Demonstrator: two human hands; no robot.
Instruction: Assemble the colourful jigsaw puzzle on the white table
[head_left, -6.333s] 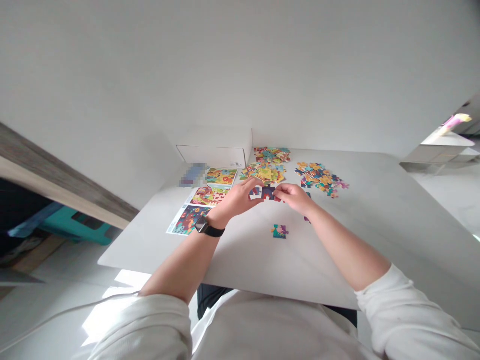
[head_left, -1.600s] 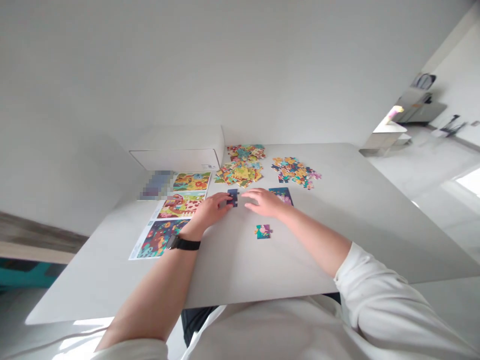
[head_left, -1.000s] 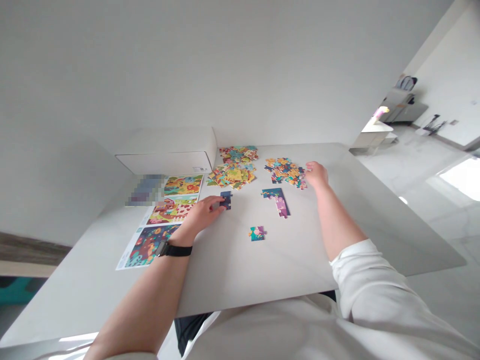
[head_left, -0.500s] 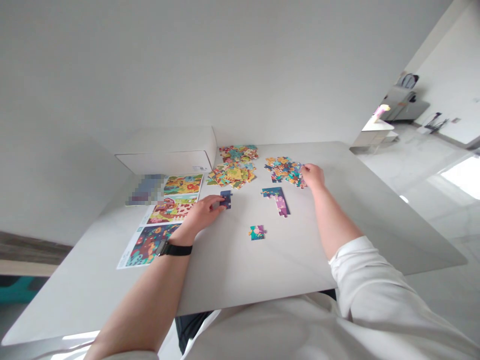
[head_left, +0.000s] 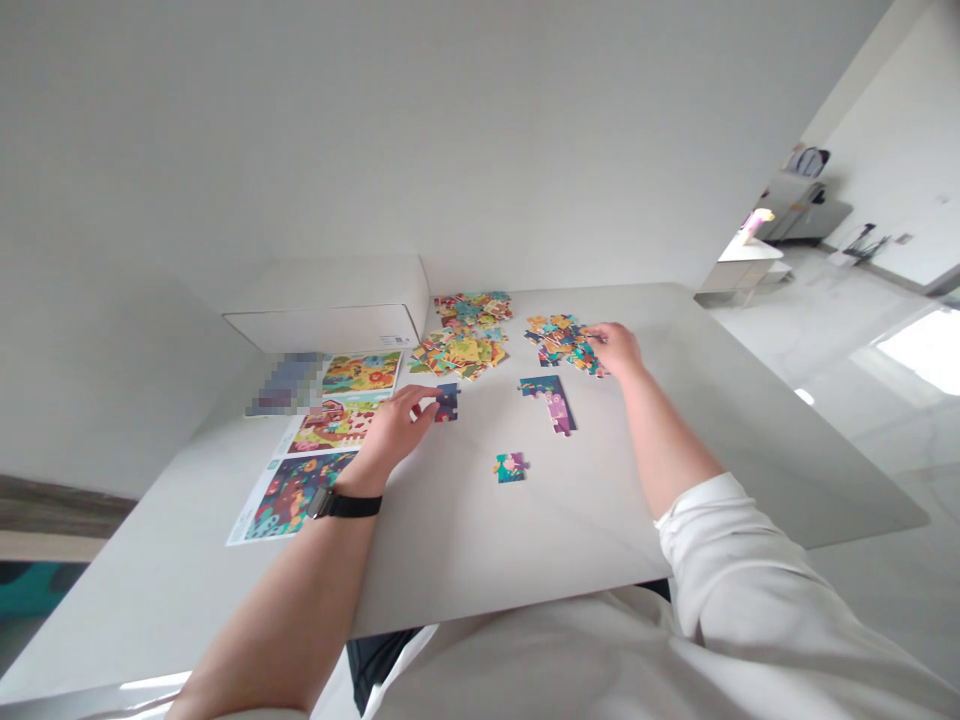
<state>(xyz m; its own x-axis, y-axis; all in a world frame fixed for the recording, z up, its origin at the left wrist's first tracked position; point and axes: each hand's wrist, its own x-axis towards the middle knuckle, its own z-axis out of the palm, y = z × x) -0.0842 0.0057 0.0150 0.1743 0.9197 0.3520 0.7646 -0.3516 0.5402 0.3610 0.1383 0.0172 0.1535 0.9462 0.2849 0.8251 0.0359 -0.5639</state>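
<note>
My left hand rests beside a dark blue puzzle piece, its thumb and forefinger apart at the piece's left edge. Over the right-hand pile of puzzle pieces, my right hand has its fingertips pinched on a puzzle piece, mostly hidden by the fingers. An L-shaped group of joined puzzle pieces, dark blue and purple, lies in the middle of the table. Nearer to me is a separate teal and pink puzzle piece.
Two more piles, one of yellowish pieces and one of mixed pieces, sit toward the wall. A picture sheet lies at the left, under my left wrist. Behind it stands a white box.
My left fingers have drawn back slightly from the dark blue piece and opened. My right hand has shifted a little left over the pile. The view has moved slightly.
</note>
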